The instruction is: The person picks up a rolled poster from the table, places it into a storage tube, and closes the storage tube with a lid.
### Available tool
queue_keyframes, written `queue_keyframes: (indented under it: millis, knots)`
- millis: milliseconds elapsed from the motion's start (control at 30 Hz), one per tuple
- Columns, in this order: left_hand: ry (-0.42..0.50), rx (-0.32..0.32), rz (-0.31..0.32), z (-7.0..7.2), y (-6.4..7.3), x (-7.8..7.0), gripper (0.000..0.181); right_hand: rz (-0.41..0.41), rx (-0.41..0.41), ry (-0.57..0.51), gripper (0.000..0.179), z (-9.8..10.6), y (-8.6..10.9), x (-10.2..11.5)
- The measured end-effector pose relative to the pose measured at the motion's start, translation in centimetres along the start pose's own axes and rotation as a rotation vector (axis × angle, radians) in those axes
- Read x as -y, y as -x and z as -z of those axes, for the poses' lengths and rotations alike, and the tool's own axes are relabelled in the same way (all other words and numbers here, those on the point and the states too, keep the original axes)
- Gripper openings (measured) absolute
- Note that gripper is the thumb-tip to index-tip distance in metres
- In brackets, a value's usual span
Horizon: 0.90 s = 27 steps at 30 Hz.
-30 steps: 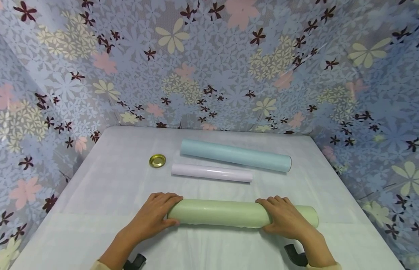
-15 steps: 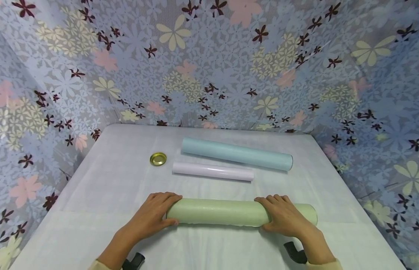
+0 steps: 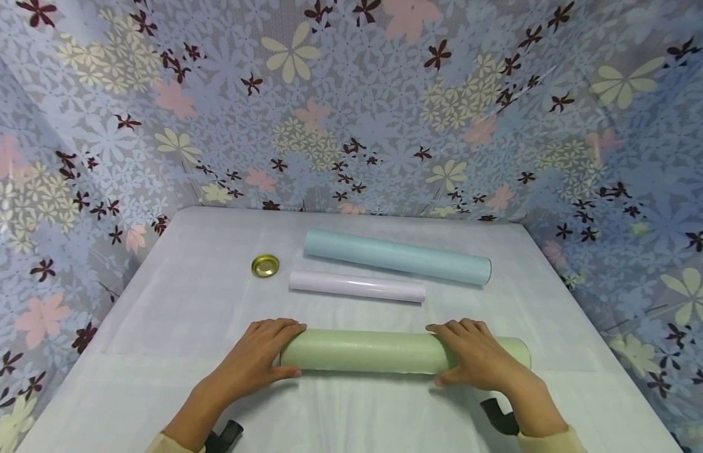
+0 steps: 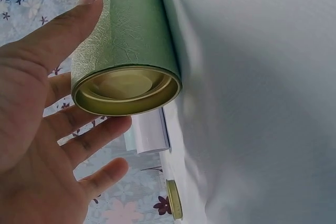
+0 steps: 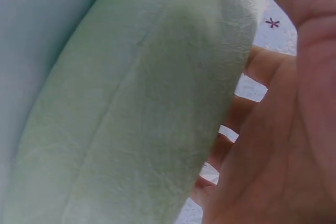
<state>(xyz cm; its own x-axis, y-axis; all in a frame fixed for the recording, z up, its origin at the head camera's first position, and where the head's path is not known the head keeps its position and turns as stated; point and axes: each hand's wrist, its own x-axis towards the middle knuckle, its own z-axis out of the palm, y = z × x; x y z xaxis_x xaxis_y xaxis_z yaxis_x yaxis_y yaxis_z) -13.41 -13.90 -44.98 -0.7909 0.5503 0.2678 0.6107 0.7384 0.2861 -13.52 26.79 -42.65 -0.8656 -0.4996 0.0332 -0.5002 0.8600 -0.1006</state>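
Observation:
A pale green cardboard tube (image 3: 368, 351) with a textured surface lies crosswise near the front of the table. My left hand (image 3: 260, 358) holds its left end, thumb on the near side and fingers over the far side. The left wrist view shows that end closed by a recessed gold metal cap (image 4: 126, 85). Toward the tube's right end, my right hand (image 3: 478, 358) grips across it, with part of the tube sticking out beyond. In the right wrist view, a lengthwise seam runs along the green surface (image 5: 131, 108), and the fingers reach behind the tube.
Behind the green tube lie a thinner white tube (image 3: 357, 287) and a long light blue tube (image 3: 396, 257). A round gold lid (image 3: 265, 265) sits left of them. Floral cloth (image 3: 351, 113) rises around the back and sides of the white-covered table (image 3: 158, 302).
The green tube has shifted slightly away from the person, both hands keeping hold of it. The view has tilted a little. The other tubes and the lid stay in place.

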Motion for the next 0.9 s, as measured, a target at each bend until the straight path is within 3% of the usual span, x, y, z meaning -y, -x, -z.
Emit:
queue_keyframes:
  millis: [467, 900]
  knots:
    - [0.017, -0.009, 0.017, 0.6, -0.2, -0.3, 0.073, 0.024, -0.04, 0.021, 0.085, 1.0, -0.2, 0.0]
    - [-0.002, -0.001, 0.035, 2.3, -1.0, -0.7, 0.066, 0.008, -0.036, 0.022, 0.085, 3.3, -0.6, -0.5]
